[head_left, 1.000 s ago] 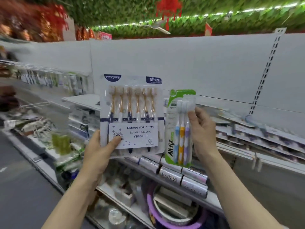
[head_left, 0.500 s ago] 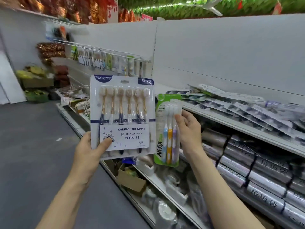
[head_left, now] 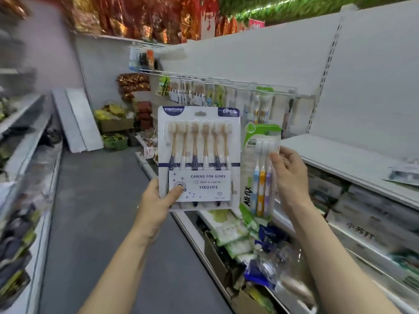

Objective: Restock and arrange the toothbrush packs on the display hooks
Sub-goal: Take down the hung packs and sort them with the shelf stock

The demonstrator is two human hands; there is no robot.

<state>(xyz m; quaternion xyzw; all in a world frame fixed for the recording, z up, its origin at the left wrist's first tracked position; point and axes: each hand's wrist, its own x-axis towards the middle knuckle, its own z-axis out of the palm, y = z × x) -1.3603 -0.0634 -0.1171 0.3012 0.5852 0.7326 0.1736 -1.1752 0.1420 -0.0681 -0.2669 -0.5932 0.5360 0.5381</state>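
Turning along the aisle, the person now faces the hook rail (head_left: 217, 83), which half a second ago hung off to the side; it sits just above and behind both packs. The left hand (head_left: 158, 200) grips the six-pack (head_left: 199, 155) by its lower corner; the right hand (head_left: 288, 175) pinches the green pack (head_left: 256, 168) beside it. Hanging looks close, though neither pack has reached a hook

Two bare forearms, hands (head_left: 156, 201) ungloved, no sleeves

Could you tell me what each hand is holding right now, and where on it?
Left hand grips the six-piece toothbrush pack at its lower left corner; right hand pinches the three-brush pack by its right edge.
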